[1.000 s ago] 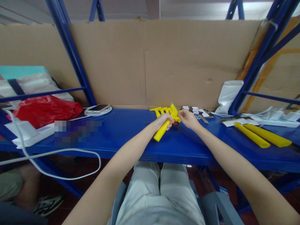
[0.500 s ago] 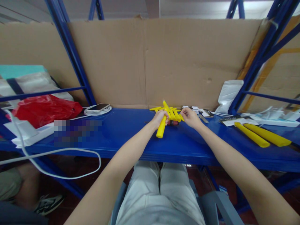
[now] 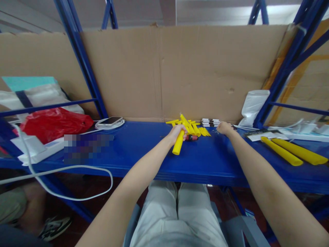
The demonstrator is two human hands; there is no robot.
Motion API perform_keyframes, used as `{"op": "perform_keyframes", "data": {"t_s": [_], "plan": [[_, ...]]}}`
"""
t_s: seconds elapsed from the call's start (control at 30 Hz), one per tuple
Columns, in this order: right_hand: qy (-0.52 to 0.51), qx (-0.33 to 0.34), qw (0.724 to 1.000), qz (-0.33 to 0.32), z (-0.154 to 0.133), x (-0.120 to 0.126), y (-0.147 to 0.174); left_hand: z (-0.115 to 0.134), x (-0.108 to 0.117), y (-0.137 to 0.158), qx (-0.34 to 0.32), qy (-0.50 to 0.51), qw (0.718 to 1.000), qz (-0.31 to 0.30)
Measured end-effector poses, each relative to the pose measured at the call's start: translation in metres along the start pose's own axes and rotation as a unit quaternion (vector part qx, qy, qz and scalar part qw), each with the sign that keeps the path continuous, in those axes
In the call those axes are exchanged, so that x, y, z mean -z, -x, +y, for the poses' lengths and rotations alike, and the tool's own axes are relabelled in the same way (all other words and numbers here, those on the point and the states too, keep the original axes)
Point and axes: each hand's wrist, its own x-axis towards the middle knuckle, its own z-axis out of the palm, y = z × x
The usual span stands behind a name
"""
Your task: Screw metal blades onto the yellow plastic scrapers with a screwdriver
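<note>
In the middle of the blue tabletop, my left hand is wrapped round a long yellow plastic tube, tilted with its wide end towards me. Behind it lie more yellow plastic pieces; a group of small pointed yellow pieces is just right of them. A screwdriver with a dark red handle is partly behind my left hand. Farther right, my right hand reaches down at the back of the table, fingers bent together beside white-and-black strips. Whatever is at those fingertips is too small to make out.
Two long yellow pieces lie at the right, near a power strip. A white pouch leans by the rack post. At left are a red bag, a phone on a coiled cable, and a white cable looping over the edge.
My right hand has moved right, from the small yellow pieces to the back of the table, uncovering those pieces and the strips. My left hand still grips the yellow tube.
</note>
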Motion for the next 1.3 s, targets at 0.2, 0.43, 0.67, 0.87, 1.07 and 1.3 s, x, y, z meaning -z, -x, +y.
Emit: {"op": "perform_keyframes", "data": {"t_s": [0.2, 0.43, 0.67, 0.87, 1.07, 1.3], "plan": [[0.060, -0.007, 0.998, -0.008, -0.007, -0.008, 0.019, 0.001, -0.001, 0.002, 0.005, 0.012, 1.000, -0.011], [0.012, 0.019, 0.999, 0.035, -0.010, -0.007, 0.026, 0.003, -0.001, 0.003, 0.026, 0.012, 0.998, -0.053], [-0.356, 0.018, 0.933, 0.053, -0.045, 0.007, 0.030, 0.005, -0.003, 0.003, 0.046, 0.016, 0.994, -0.094], [-0.662, -0.019, 0.705, -0.254, -0.081, 0.019, 0.055, 0.008, -0.005, 0.006, 0.038, 0.023, 0.990, -0.136], [-0.715, -0.024, 0.634, -0.295, -0.091, 0.025, 0.062, 0.010, -0.006, 0.009, 0.047, 0.013, 0.987, -0.154], [-0.730, -0.058, 0.615, -0.291, -0.092, 0.023, 0.061, 0.004, -0.005, 0.004, 0.025, 0.041, 0.989, -0.139]]}}
